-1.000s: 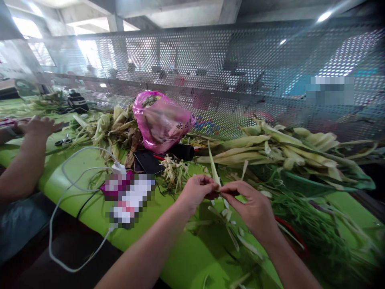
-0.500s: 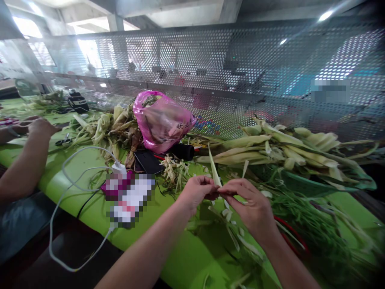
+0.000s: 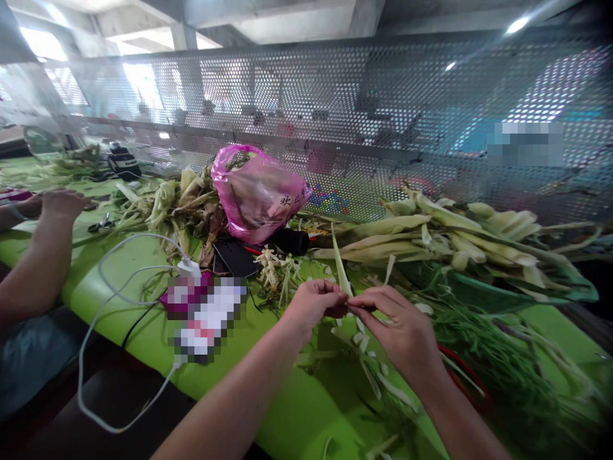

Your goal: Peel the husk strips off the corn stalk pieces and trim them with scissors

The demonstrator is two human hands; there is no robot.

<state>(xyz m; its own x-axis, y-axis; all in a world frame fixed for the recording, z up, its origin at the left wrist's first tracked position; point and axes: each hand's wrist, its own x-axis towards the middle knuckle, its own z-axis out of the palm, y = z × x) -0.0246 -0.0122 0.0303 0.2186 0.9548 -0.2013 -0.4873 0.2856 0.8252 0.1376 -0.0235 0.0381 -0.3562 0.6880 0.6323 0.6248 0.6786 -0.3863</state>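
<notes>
Head view: barely any change, so the pinch looks steady; left hand [image 3: 311,310] and right hand [image 3: 405,326] nip the pale husk strip [image 3: 340,265] near its base, above the green table [image 3: 292,409].

The phone screen [image 3: 213,316] is pixelated beyond reading; the pink bag [image 3: 261,195] hides its contents, perhaps husks.

Green table [image 3: 143,332]; directly on it: husk pile [image 3: 184,204], black scissors [image 3: 101,223], purple block [image 3: 184,297], green strips [image 3: 493,358].
</notes>
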